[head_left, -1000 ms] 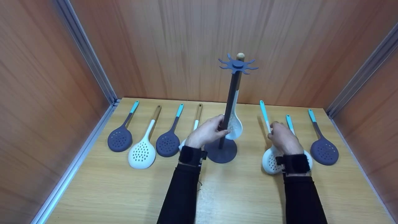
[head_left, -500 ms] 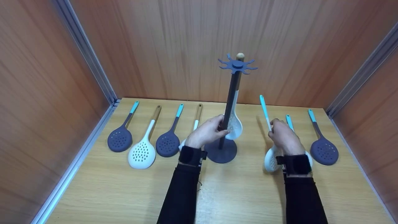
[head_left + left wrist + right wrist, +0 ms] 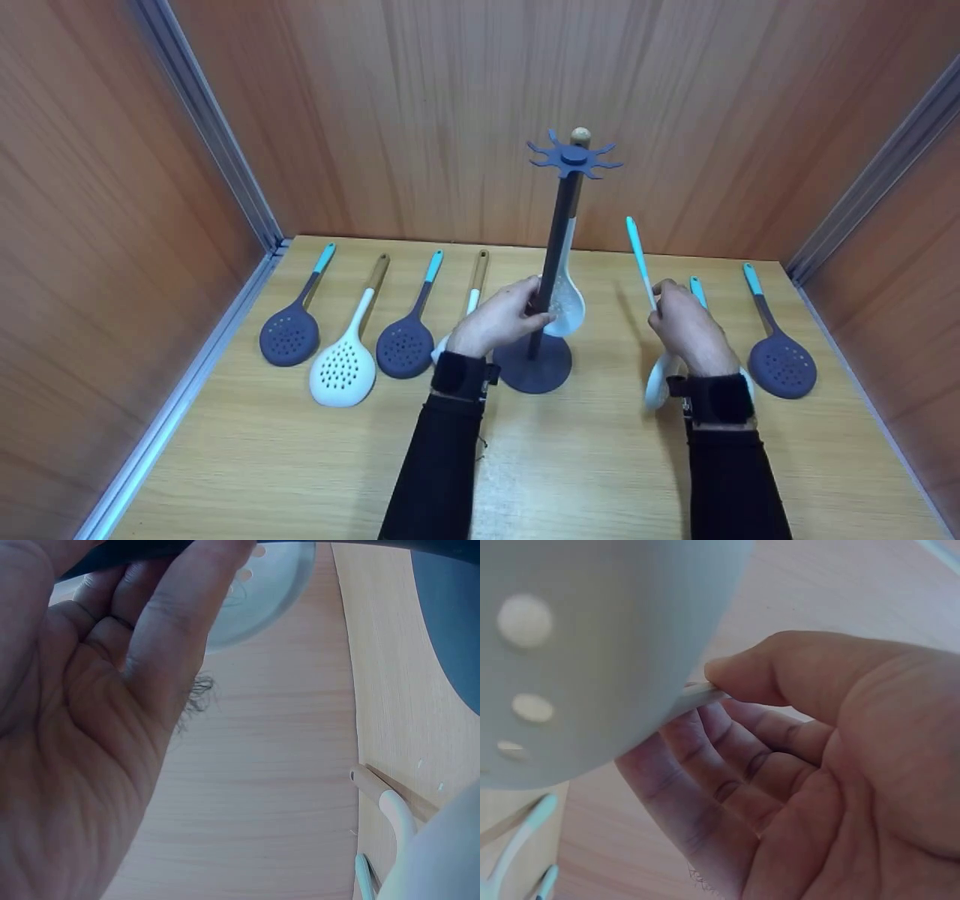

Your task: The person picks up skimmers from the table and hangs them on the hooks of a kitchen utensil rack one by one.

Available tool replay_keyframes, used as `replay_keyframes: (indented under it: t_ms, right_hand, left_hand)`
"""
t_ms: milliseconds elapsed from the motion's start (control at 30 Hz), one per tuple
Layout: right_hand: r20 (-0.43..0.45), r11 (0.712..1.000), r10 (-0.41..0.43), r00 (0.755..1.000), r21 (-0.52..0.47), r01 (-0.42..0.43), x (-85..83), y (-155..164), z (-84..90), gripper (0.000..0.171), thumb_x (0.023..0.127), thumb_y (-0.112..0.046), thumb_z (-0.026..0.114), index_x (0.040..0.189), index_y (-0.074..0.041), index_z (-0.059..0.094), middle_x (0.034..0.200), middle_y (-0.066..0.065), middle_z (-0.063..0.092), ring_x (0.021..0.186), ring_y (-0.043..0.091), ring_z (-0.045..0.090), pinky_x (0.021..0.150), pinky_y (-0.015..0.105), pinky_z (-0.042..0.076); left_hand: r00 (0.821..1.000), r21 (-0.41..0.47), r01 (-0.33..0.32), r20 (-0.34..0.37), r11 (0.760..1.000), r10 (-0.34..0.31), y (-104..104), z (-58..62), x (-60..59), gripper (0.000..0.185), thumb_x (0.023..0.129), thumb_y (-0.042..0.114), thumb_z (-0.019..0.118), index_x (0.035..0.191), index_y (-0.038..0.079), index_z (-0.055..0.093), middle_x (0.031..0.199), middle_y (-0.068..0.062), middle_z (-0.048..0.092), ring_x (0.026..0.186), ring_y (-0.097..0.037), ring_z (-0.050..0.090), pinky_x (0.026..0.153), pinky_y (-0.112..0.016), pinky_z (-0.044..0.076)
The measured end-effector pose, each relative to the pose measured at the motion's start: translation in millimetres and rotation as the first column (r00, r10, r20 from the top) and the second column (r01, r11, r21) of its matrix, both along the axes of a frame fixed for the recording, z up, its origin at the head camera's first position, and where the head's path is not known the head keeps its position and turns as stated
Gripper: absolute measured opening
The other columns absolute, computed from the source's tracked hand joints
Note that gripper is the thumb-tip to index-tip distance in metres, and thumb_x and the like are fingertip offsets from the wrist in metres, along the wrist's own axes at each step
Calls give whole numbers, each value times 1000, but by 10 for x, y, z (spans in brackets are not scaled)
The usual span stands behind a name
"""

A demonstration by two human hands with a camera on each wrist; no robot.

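My left hand [image 3: 501, 319] grips the dark pole of the utensil stand [image 3: 551, 247], whose round base [image 3: 534, 365] sits mid-table. A white slotted spoon [image 3: 564, 300] hangs from the stand's star-shaped top [image 3: 574, 157]. My right hand [image 3: 681, 324] pinches the handle of a white skimmer with a teal tip [image 3: 640, 259], tilted up with its head [image 3: 658, 381] low by the wrist. In the right wrist view the skimmer's perforated head [image 3: 577, 652] fills the upper left, thumb and fingers [image 3: 765, 682] on its stem. The left wrist view shows my palm [image 3: 82, 727] curled round the pole.
Left of the stand lie a dark skimmer [image 3: 291, 334], a white skimmer with a wooden handle [image 3: 345, 364], another dark skimmer [image 3: 406, 343] and a wooden-handled one [image 3: 477, 276]. On the right lie a teal-handled skimmer [image 3: 697, 291] and a dark skimmer [image 3: 780, 360]. Wooden walls enclose the table.
My right hand has raised the white skimmer, tipping its handle more upright and its head off the table. The left hand has stayed on the stand's pole.
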State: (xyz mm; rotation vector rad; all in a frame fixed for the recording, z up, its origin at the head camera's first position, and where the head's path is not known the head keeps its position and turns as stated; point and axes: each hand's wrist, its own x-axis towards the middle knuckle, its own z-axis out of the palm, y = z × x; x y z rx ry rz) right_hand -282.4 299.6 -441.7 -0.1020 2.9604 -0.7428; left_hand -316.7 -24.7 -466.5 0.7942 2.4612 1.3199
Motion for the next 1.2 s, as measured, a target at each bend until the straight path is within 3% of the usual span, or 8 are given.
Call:
replay_keyframes:
  t_ms: [267, 567, 1200]
  right_hand:
    - [-17, 998, -41, 999, -39, 40, 0, -40, 34, 49, 114, 0, 52, 161, 15, 47, 133, 33, 68, 97, 33, 69, 74, 37, 58]
    - [-122, 998, -49, 991, -39, 45, 51, -96, 71, 48, 113, 4, 52, 159, 16, 49, 118, 30, 72, 85, 31, 67, 68, 39, 56]
    - [-247, 999, -40, 968, -38, 32, 137, -161, 139, 50, 113, 4, 51, 161, 17, 48, 131, 38, 70, 100, 40, 73, 76, 47, 61]
  left_hand:
    - [1000, -4, -11, 27, 1000, 11, -2, 1, 0, 47, 117, 16, 75, 162, 13, 62, 153, -16, 76, 139, -33, 77, 117, -50, 67]
    - [1000, -14, -10, 22, 1000, 10, -3, 9, 1, 48, 117, 16, 75, 162, 13, 61, 154, -17, 76, 139, -34, 77, 118, -50, 67]
    - [1000, 1, 5, 0, 1000, -5, -8, 6, 8, 42, 117, 15, 74, 157, 11, 63, 153, -17, 76, 139, -35, 77, 116, -50, 68]
